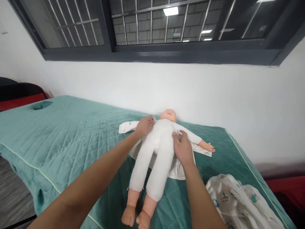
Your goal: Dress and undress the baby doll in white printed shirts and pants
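Observation:
A baby doll (164, 143) with a white cloth body lies on its back, head toward the wall and feet toward me. Spread beneath it is a white printed baby shirt (177, 170), its sleeves reaching out on both sides. At the doll's shoulder on the left, my left hand (145, 126) is closed on white cloth of the shirt; the doll's arm there is hidden. My right hand (184, 148) rests by the doll's right-hand side in view, thumb and fingers bent around a bit of the shirt. The doll's other arm lies stretched out over a sleeve.
A green quilted cover (78, 127) lies over the bed, which has a hole (41, 105) at far left. Crumpled printed baby clothing (238, 200) lies at the lower right. Behind stand a white wall (119, 84) and a dark-framed window (152, 54). Red and black furniture (21, 92) is at left.

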`<state>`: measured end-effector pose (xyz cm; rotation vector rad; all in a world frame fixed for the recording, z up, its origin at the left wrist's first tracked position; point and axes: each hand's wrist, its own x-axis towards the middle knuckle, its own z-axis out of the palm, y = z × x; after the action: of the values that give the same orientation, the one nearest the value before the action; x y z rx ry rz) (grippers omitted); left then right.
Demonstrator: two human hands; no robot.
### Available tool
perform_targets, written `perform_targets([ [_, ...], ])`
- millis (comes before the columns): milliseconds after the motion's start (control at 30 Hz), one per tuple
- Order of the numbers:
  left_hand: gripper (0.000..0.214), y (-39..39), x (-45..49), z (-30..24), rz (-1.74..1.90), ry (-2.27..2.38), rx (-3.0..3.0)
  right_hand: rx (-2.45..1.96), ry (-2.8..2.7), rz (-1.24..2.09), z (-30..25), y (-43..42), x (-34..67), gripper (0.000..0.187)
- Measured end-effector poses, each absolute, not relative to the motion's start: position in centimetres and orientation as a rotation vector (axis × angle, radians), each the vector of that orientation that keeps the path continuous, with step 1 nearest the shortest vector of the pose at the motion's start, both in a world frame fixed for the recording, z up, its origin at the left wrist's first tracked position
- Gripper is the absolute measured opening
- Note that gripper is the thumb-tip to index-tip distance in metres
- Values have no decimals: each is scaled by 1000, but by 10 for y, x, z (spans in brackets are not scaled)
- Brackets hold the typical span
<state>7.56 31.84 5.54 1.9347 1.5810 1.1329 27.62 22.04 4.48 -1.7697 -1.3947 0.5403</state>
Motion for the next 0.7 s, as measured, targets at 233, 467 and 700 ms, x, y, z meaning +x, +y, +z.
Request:
perform_targets([
  [233,6,326,73,62,1133,1621,1832,-1518,-1456,749,26,235,273,74],
  [467,24,340,63,67,1113,1789,1558,-1425,-1431,873,8,244,271,83],
  [700,25,345,64,77,1028,1608,1626,-1363,-1397,994,9,241,270,88],
])
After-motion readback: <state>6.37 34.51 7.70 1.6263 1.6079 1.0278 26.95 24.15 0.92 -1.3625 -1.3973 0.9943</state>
